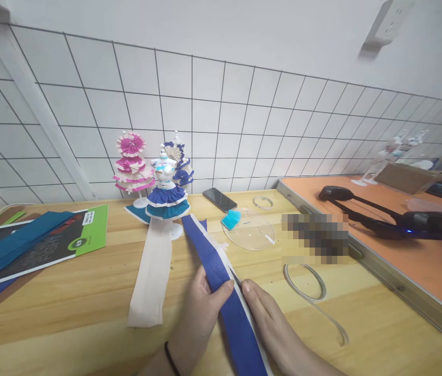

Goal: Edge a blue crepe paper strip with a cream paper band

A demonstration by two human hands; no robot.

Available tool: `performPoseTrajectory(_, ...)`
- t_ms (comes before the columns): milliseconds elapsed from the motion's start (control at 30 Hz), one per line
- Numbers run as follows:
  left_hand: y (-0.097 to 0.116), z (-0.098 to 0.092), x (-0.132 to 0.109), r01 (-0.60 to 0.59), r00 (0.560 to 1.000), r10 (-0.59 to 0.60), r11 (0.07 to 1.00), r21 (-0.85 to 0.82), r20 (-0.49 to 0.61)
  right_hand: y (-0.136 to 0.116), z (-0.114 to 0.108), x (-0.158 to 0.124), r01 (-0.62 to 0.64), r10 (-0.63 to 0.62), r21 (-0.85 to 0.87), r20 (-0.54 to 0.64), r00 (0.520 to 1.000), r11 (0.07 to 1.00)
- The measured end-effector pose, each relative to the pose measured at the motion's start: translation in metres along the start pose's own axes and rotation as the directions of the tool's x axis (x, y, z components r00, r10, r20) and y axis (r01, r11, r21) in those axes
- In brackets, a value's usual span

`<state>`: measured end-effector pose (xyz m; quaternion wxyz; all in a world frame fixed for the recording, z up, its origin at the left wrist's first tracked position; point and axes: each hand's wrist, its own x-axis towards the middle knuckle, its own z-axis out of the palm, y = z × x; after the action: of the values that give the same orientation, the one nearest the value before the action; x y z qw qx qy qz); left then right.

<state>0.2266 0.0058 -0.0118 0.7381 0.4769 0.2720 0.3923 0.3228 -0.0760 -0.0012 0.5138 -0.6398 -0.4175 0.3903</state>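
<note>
A long blue strip of crinkled paper or cloth point(213, 265) with a white edge runs from the table's middle toward me. My left hand point(204, 303) grips it, thumb on top, fingers underneath. At its white edge, my right hand point(265, 312) is closed around a thin dark pointed tool point(235, 275), mostly hidden by the fingers, so its kind is unclear. Beyond the strip's far end stands a small dress form point(164, 172) wearing a ruffled blue and teal skirt. Beside the strip, a pale cream strip point(149, 282) lies flat.
Behind stand pink point(132, 164) and blue-cream point(184, 169) dressed forms. Rightward lie a phone point(220, 198), a clear round plate point(250, 230) with teal pieces point(231, 219), and coiled tape point(304, 282). A teal strip point(21, 243) lies left; a black headset-like device point(385, 214) rests on an orange surface.
</note>
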Motion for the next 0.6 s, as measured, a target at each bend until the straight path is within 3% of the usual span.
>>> performPoseTrajectory(600, 0.0026, 0.0018, -0.002, 0.026, 1.0, -0.026, 0.999, -0.042, 0.013, -0.0004, 0.0012, 0.0019, 0.006, -0.006, 0.014, 0.006, 1.0, 1.0)
